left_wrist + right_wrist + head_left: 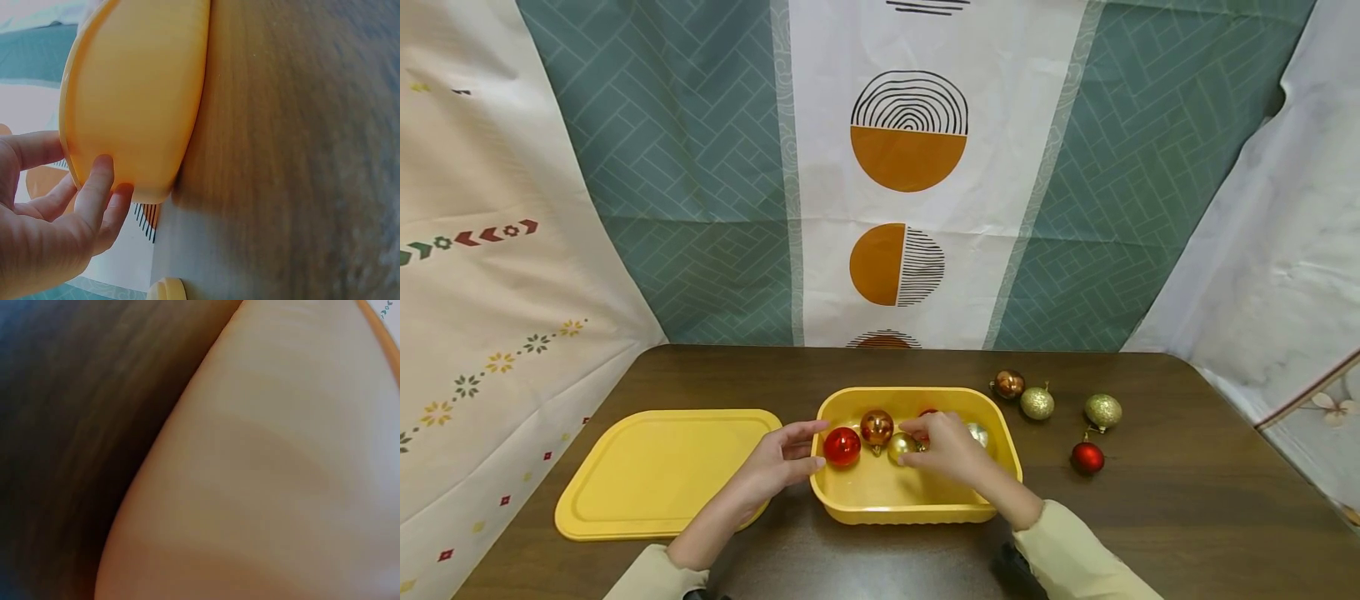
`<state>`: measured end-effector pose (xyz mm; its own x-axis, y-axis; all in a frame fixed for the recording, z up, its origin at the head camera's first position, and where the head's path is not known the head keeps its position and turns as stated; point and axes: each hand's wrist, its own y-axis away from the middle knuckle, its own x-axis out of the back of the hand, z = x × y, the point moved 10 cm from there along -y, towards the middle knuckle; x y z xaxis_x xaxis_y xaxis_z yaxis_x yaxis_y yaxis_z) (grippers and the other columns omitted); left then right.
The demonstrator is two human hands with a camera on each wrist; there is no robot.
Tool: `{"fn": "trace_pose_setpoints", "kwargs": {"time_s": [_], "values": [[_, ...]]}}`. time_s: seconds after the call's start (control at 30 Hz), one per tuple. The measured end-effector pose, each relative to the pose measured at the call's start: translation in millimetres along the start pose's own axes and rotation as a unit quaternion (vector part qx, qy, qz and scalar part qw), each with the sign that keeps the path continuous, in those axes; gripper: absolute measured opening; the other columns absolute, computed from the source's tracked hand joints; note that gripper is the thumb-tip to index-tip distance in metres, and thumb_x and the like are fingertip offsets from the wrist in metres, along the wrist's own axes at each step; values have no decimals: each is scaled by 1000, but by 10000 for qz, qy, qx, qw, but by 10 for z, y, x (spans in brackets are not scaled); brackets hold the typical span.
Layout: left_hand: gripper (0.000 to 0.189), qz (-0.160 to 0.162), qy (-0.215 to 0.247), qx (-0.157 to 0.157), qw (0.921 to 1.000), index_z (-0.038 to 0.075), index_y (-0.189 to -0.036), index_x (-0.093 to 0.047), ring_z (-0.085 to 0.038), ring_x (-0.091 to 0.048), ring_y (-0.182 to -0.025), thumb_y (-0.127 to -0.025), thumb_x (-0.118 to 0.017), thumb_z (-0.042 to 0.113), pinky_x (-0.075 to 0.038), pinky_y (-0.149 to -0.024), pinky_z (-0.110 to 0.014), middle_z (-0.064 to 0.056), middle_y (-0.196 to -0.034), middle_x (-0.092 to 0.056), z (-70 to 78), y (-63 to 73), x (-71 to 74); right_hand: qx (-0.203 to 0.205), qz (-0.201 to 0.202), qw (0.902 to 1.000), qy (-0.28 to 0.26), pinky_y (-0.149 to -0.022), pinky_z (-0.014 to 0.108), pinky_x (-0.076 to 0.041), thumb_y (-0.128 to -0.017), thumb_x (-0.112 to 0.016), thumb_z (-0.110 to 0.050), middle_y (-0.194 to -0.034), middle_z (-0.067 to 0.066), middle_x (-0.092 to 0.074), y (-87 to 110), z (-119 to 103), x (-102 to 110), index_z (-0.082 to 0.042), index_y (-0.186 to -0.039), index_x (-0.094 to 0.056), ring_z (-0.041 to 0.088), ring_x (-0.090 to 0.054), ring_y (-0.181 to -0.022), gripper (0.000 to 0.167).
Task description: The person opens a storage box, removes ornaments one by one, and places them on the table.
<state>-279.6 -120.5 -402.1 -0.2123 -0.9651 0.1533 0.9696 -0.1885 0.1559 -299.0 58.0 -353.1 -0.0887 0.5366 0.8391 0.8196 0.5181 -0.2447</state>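
Observation:
My left hand (782, 458) grips the left end of a yellow plastic box (917, 506); in the left wrist view, fingertips (103, 169) press the outside of its wall. Inside the box, the thumb and fingers of my right hand (953, 450) pinch a gold Christmas bauble (900, 448). To its left lie a shiny red bauble (842, 447) and a copper bauble (877, 428). Another red bauble (928, 413) is mostly hidden behind the right hand, and a silvery bauble (977, 434) sits near the right wall. The box wall (231, 462) fills most of the right wrist view.
A yellow lid (662, 471) lies flat on the dark wooden table (1180, 500), left of the box. Right of the box are a copper bauble (1008, 384), two glittery gold baubles (1037, 403) and a red bauble (1087, 457). A patterned cloth (910, 208) hangs behind the table.

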Motion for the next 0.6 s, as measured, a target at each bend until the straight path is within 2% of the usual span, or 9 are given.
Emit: {"fn": "trace_pose_setpoints", "kwargs": {"time_s": [0.2,0.37,0.5,0.6], "values": [[50,-55,40,-41,10000,1,-129,-48,-26,-54,-103,-81,-64,3,-52,-79,-37,-18,-124,-48,3,0,-6,21,-12,9990,453,-64,30,-47,-68,-77,-14,-84,9,-69,-30,-24,-41,1,-95,-69,16,-57,-70,32],[50,-39,29,-53,10000,1,-128,-48,-26,-54,-102,-81,-64,4,-52,-79,-36,-18,-124,-49,3,2,-1,95,-58,9976,676,-54,23,-41,-68,-77,-12,-76,6,-67,-34,-69,-51,1,-89,-70,11,-46,-58,26],[50,-23,20,-42,10000,2,-128,-48,-25,-53,-102,-81,-64,4,-52,-79,-36,-18,-124,-49,2,4,0,101,-130,9967,801,-53,21,-37,-68,-77,-11,-74,5,-66,-38,-88,-59,0,-86,-71,10,-41,-57,22],[50,12,3,-27,10000,2,-128,-49,-25,-53,-102,-81,-64,3,-52,-79,-37,-18,-124,-49,0,6,7,171,-223,9947,991,-50,20,-33,-69,-75,-11,-63,-1,-59,-47,-107,-78,-3,-77,-69,9,-38,-55,13]]}}
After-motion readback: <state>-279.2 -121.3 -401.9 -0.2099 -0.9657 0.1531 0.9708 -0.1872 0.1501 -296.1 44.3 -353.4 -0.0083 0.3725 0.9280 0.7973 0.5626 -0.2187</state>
